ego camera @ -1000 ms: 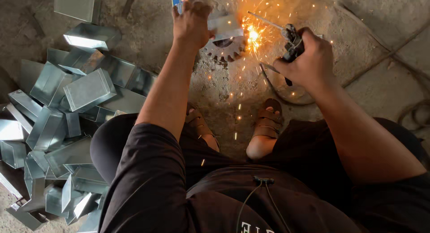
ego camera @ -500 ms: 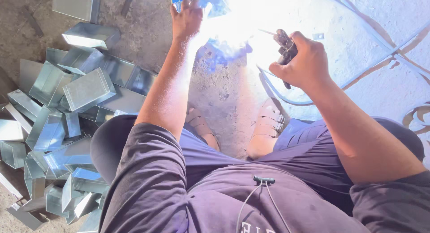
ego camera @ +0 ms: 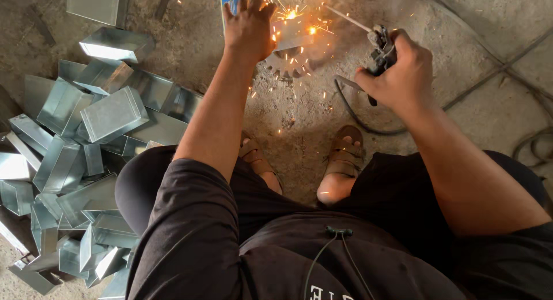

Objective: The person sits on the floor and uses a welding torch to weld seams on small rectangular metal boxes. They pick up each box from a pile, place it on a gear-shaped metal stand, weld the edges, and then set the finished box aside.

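Welding piece (ego camera: 291, 32), a small metal box, sits on the concrete floor (ego camera: 299, 115) beyond the sandalled feet (ego camera: 345, 156), atop a toothed gear (ego camera: 288, 66). Right hand (ego camera: 400, 69) is closed round the electrode holder (ego camera: 380, 46). Left hand (ego camera: 249, 24) lies flat, fingers spread, pressing the box. Risk: sparks (ego camera: 291, 14) are landing beside bare fingers and toes, so burns are likely. Metal boxes (ego camera: 109, 112) are heaped to the left.

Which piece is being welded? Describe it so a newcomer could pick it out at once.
Start from the big heap of shiny metal boxes on the person's left, then look ahead of the sandalled feet. There the left hand presses down a small metal box lying on a toothed gear. Unlike the heaped boxes, it sits alone, showered in sparks from the electrode holder in the right hand.
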